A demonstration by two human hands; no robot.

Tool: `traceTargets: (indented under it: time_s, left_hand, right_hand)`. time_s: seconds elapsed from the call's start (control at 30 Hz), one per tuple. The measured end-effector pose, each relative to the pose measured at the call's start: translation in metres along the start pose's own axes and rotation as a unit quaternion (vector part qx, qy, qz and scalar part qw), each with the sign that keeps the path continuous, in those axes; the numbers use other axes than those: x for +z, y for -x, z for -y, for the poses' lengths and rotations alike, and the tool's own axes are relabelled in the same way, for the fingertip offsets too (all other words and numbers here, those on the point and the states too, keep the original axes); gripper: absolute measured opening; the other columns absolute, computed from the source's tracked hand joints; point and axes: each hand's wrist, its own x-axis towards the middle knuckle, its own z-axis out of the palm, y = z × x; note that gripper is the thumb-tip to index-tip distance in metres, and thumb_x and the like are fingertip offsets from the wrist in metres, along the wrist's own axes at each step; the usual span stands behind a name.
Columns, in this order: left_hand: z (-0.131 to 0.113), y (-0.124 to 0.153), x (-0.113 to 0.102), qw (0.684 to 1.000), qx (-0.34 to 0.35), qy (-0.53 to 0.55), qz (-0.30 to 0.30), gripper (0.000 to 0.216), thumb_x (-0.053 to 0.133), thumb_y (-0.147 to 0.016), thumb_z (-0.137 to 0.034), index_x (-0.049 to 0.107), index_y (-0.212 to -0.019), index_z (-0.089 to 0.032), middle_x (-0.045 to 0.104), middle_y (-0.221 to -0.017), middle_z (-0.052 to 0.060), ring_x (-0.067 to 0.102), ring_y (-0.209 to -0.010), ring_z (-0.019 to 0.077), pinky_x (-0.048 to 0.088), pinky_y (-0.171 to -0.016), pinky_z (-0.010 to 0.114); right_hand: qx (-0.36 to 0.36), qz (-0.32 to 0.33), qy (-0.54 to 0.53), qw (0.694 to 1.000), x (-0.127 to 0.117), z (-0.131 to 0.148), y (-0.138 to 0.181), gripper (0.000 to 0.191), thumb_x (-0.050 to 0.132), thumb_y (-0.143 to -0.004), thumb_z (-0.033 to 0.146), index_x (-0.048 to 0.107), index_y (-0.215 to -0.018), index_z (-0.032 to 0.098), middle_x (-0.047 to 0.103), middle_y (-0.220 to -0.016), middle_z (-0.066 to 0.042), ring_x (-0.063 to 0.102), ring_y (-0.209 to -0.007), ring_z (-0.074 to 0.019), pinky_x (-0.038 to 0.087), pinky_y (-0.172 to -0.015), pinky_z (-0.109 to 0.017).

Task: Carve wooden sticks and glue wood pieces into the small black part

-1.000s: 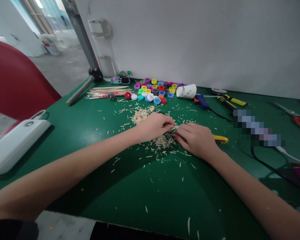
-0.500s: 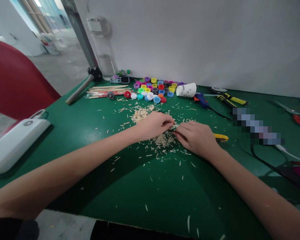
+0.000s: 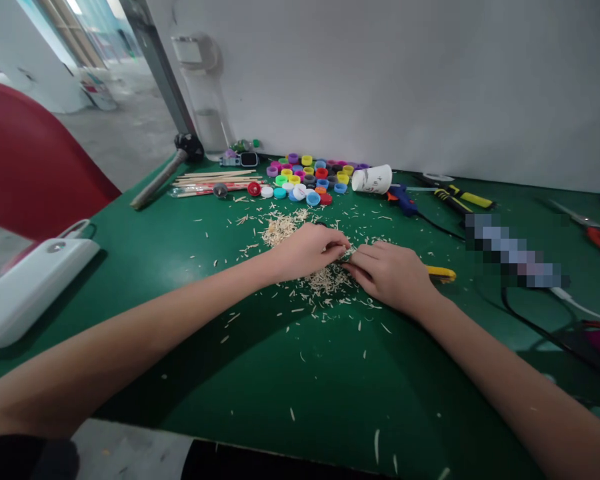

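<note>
Over a heap of thin pale wood shavings (image 3: 329, 281), my two hands meet with their fingertips nearly touching. My left hand (image 3: 310, 252) is closed in a pinch, thumb against fingers. Curled down beside it is my right hand (image 3: 393, 272), its fingers closed too. Whatever lies between the fingertips is too small and covered to name. A yellow handle (image 3: 441, 273) sticks out behind the right hand, and its other end is hidden; I cannot tell whether the hand holds it. A second heap of shavings (image 3: 279, 229) lies beyond my left wrist.
Coloured bottle caps (image 3: 299, 192), thin wooden sticks (image 3: 215, 176) and a tipped paper cup (image 3: 373, 179) line the back of the green table (image 3: 300, 373). At left are a hammer (image 3: 167, 170) and a white case (image 3: 35, 287). A glue gun (image 3: 404, 201), pliers (image 3: 460, 199) and scissors (image 3: 587, 221) lie right.
Almost nothing differs. Both hands keep their place and pinch over the shavings, while the whole view has shifted very slightly.
</note>
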Motion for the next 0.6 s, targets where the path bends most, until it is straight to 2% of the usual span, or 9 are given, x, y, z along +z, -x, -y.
traceTargets:
  time_s: [0.17, 0.3, 0.47, 0.6]
  left_hand:
    - [0.001, 0.0, 0.0009, 1.0, 0.005, 0.004, 0.002, 0.029, 0.043, -0.089, -0.026, 0.068, -0.099, -0.017, 0.07, -0.085, 0.004, 0.056, -0.063, 0.0108, 0.039, -0.057, 0.024]
    - [-0.0003, 0.0004, 0.0004, 1.0, 0.008, 0.011, 0.011, 0.029, 0.041, -0.09, -0.024, 0.068, -0.101, -0.017, 0.07, -0.083, 0.004, 0.055, -0.059, 0.0098, 0.038, -0.055, 0.023]
    - [-0.0002, 0.0004, 0.0003, 1.0, 0.006, 0.009, 0.011, 0.031, 0.041, -0.089, -0.025, 0.067, -0.102, -0.016, 0.07, -0.085, 0.005, 0.058, -0.067, 0.0115, 0.04, -0.059, 0.023]
    - [-0.0005, 0.0, 0.0002, 1.0, 0.007, 0.001, 0.008, 0.03, 0.042, -0.089, -0.024, 0.068, -0.101, -0.016, 0.071, -0.083, 0.004, 0.055, -0.06, 0.0101, 0.039, -0.056, 0.023]
  right_hand:
    - [0.005, -0.019, 0.011, 1.0, 0.0005, -0.0002, 0.0001, 0.026, 0.044, -0.093, 0.032, 0.061, -0.08, 0.018, 0.064, -0.074, -0.001, 0.049, -0.065, -0.0133, 0.029, -0.057, -0.028]
    - [-0.002, -0.004, 0.0, 1.0, 0.0007, 0.0004, -0.0002, 0.026, 0.043, -0.093, 0.033, 0.062, -0.082, 0.018, 0.065, -0.076, -0.001, 0.05, -0.067, -0.0135, 0.029, -0.057, -0.028]
    - [0.005, -0.019, 0.006, 1.0, 0.0003, 0.0006, 0.0001, 0.026, 0.045, -0.092, 0.032, 0.063, -0.081, 0.018, 0.064, -0.073, -0.002, 0.05, -0.065, -0.0134, 0.028, -0.058, -0.028]
    - [-0.004, 0.0, -0.008, 1.0, 0.0003, 0.0002, -0.0004, 0.027, 0.043, -0.093, 0.032, 0.062, -0.081, 0.018, 0.065, -0.075, -0.001, 0.051, -0.067, -0.0136, 0.03, -0.058, -0.028]
